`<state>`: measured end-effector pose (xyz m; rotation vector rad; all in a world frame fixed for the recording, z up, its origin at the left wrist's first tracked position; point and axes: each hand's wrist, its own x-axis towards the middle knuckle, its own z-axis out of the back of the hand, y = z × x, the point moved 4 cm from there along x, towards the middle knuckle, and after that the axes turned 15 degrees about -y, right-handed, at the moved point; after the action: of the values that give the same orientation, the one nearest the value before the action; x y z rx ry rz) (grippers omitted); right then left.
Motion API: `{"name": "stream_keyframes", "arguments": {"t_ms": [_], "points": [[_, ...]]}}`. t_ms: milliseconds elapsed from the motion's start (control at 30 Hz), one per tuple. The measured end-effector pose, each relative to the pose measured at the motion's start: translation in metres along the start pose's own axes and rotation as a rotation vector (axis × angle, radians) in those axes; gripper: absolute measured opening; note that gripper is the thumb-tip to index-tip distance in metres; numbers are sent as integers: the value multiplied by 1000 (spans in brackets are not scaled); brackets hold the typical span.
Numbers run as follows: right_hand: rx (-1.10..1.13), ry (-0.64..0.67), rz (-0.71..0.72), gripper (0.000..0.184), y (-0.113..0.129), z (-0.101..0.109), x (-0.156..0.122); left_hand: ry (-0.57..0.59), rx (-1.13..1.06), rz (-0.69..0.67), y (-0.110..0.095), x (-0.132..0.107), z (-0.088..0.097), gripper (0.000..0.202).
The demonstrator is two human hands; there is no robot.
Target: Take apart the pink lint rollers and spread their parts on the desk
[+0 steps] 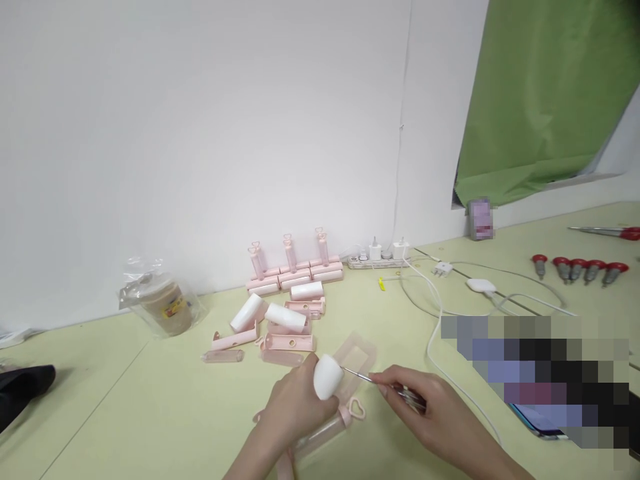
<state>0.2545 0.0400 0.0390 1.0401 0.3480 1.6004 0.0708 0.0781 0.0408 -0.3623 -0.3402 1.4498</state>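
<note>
My left hand [303,397] is closed around a smooth white roll [329,377], held tilted above the table. In my right hand [425,403] is a slim metal tool [359,375], whose thin tip meets the roll's right edge. Behind the roll lies a translucent pinkish tray [357,353]. Under my left hand is a clear tube [325,430] with a pink heart-shaped loop [357,408] at its end; part of it is hidden. Farther back lie white rolls [286,318], pink half-shell holders [290,342] and clear pink tubes [223,357].
Against the wall stand several pink pieces [295,277] with heart-topped tubes. A power strip [380,262] and white cables [435,333] are at the right, near red-handled bits [577,270] and a phone [543,420]. A bagged cup [167,303] stands left.
</note>
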Motion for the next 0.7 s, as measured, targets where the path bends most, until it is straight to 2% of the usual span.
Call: {"name": "stream_keyframes", "arguments": {"t_ms": [300,567,633,700], "points": [[-16,36,-36,26,1,2,2,38,-32,11,2,0,-4,27],[-153,-12,-92,25,-25,-4,4,49,-150,-52,-7,-1,2,29],[-99,-75,-160,27,-28,2,6,15,-137,-60,-10,2,5,28],[47,-120,-211,32,-26,6,9,4,-165,-78,-12,5,6,32]]}}
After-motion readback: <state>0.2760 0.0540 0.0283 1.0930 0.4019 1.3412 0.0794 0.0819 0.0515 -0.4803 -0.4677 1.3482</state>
